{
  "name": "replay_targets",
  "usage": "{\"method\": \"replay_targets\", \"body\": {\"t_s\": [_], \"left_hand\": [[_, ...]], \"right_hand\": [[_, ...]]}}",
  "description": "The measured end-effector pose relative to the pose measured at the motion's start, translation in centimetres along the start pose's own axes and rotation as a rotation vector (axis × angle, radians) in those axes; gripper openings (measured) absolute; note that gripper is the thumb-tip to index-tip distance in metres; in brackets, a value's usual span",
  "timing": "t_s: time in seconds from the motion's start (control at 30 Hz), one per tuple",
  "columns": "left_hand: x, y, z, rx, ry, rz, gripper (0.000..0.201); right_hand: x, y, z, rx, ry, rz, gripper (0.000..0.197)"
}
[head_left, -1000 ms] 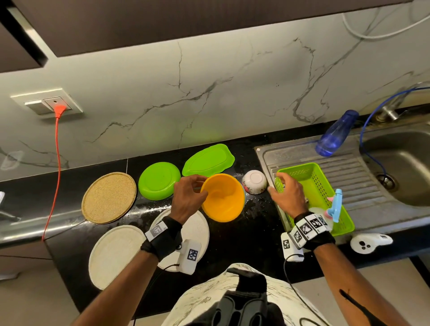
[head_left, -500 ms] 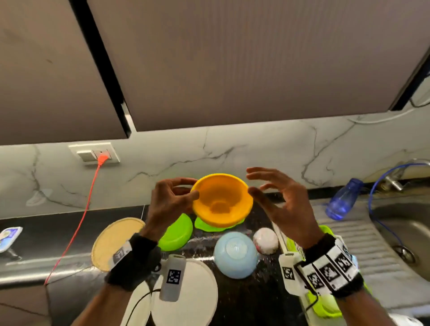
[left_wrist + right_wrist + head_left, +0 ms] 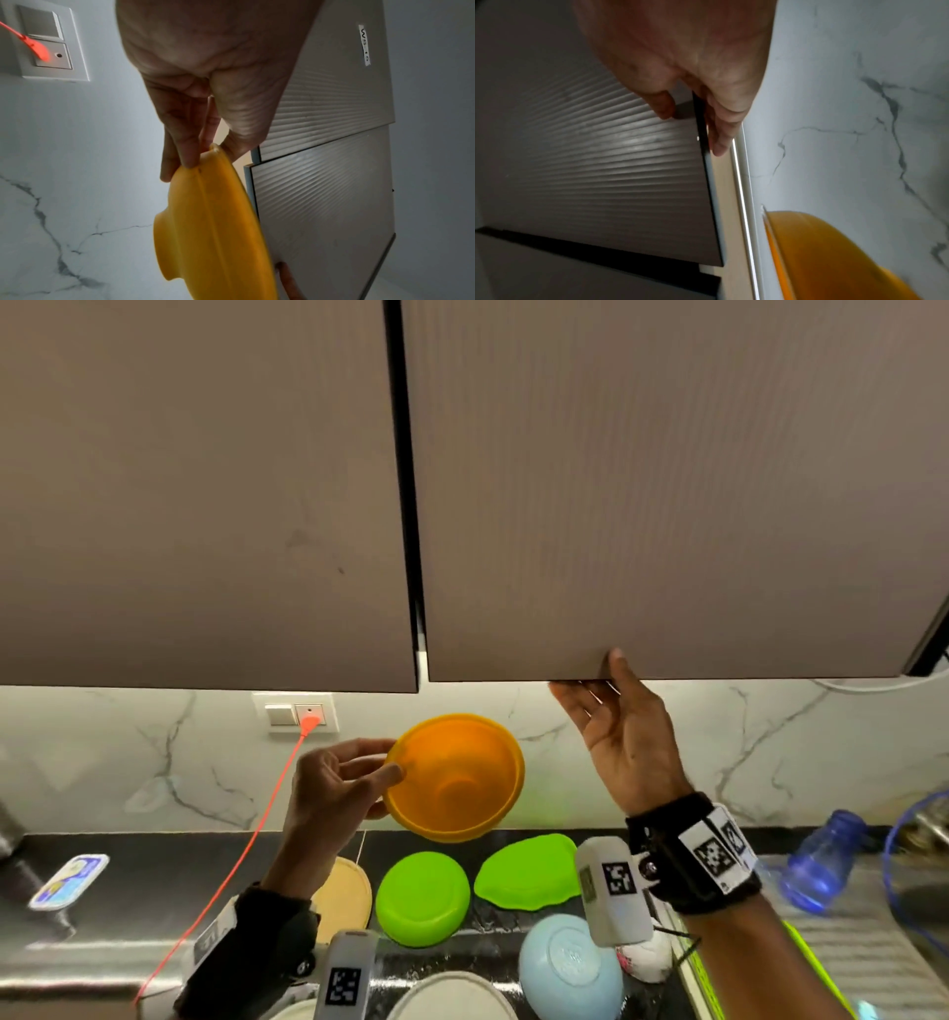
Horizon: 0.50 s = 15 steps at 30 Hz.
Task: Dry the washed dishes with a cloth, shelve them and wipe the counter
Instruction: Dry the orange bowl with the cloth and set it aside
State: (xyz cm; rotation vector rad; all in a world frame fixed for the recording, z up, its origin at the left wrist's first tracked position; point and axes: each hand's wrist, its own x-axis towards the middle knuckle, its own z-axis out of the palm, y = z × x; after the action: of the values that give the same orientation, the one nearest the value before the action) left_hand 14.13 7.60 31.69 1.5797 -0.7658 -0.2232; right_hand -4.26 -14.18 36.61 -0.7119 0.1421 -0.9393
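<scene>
Hands: right (image 3: pixel 624 737) grips cabinet door (image 3: pixel 667 480) edge, left (image 3: pixel 334 788) pinches orange bowl (image 3: pixel 457 778) rim.

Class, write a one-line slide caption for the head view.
Left hand holds an orange bowl while right hand grips the cabinet door's lower edge.

Ribbed brown wall cabinets (image 3: pixel 205 480) over veined marble backsplash (image 3: pixel 154 762)

Cabinet door (image 3: pixel 667 480): matt grey-brown face, finely ribbed; ribs catch light in the right wrist view. Backsplash (image 3: pixel 770 752): white marble-look, grey veins, smooth, faint sheen. Orange bowl (image 3: pixel 457 778): plastic, smooth, semi-gloss. At 6 o'clock from it, green plate (image 3: pixel 422 898): glossy plastic. Counter (image 3: pixel 154 880): black, polished, wet-looking. Blue bottle (image 3: pixel 821 862) at 3 o'clock: translucent plastic. Round mat (image 3: pixel 349 896): matt, cork-like.
</scene>
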Motion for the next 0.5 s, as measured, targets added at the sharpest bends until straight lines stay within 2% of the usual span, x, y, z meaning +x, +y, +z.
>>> {"method": "replay_targets", "body": {"t_s": [0.13, 0.37, 0.5], "left_hand": [[-1.2, 0.8, -1.4, -0.013, 0.031, 0.021, 0.026], [-4.1, 2.7, -2.9, -0.073, 0.09, 0.017, 0.025], [-7.0, 4.0, -3.8, -0.117, 0.043, -0.033, 0.025]], "right_hand": [[-0.6, 0.6, 0.7, 0.014, 0.029, 0.005, 0.043], [-4.5, -0.1, 0.6, -0.004, 0.044, -0.021, 0.033], [-8.1, -1.4, -0.1, -0.049, 0.045, -0.054, 0.027]]}}
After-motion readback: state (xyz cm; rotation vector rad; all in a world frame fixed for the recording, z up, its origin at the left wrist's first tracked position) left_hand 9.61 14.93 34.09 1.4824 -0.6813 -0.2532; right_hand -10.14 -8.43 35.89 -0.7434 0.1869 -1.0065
